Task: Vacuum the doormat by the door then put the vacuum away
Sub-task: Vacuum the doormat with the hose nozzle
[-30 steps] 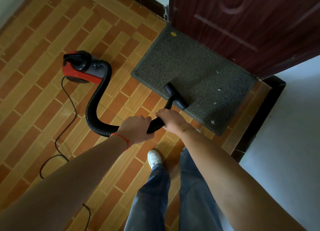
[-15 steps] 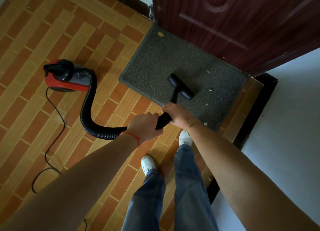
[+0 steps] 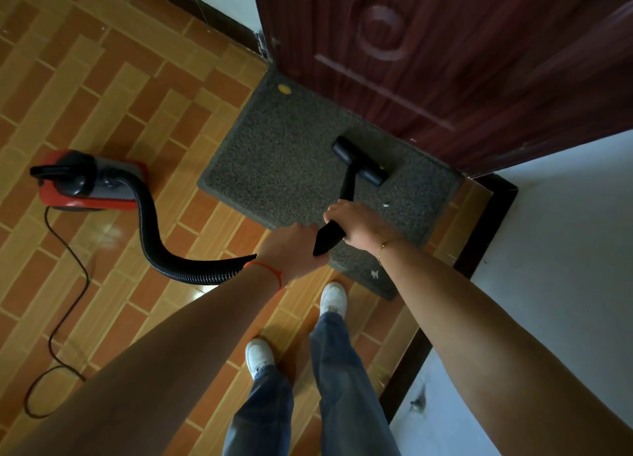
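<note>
A dark grey doormat (image 3: 284, 157) lies on the tiled floor against a dark red door (image 3: 445, 55). The black vacuum nozzle (image 3: 359, 161) rests on the mat's far part, close to the door. Its black wand (image 3: 330, 236) runs back to both hands. My left hand (image 3: 291, 250) grips the wand's rear end where the ribbed hose (image 3: 164, 250) joins. My right hand (image 3: 356, 222) holds the wand further forward. The red and black vacuum body (image 3: 85, 185) sits on the floor to the left. A few white specks (image 3: 375, 274) lie on the mat's near right part.
A black power cord (image 3: 58, 318) trails from the vacuum body across the floor at left. A white wall (image 3: 565, 250) with dark skirting stands at right. My feet in white shoes (image 3: 334, 298) stand just before the mat. A yellow spot (image 3: 284, 88) marks the mat's far corner.
The nozzle has moved across the mat away from me toward the door. Several white specks in the mat's middle are gone. Both hands kept their hold.
</note>
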